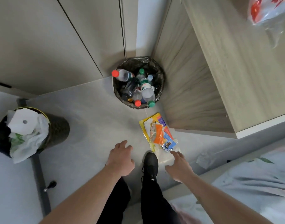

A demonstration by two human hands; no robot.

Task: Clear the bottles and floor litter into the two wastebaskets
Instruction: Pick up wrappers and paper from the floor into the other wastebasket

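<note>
A pile of snack wrappers (159, 133), yellow, orange and blue, lies on the grey floor beside the wooden cabinet. My right hand (179, 167) reaches down with relaxed fingers, its fingertips at the near edge of a clear plastic bag (164, 156) under the wrappers. My left hand (122, 157) hovers open above the floor, left of the pile, holding nothing. A dark wastebasket (161, 75) in the corner holds several plastic bottles (147, 90). A second dark wastebasket (57, 130) at the left is stuffed with white paper and bags.
A wooden cabinet (211, 78) stands at the right, with a red-and-clear plastic bag (268, 12) on top. A bed with pale bedding (251, 183) fills the lower right. Crumpled clear plastic (203, 159) lies by the bed. My black shoe (150, 165) stands between my hands.
</note>
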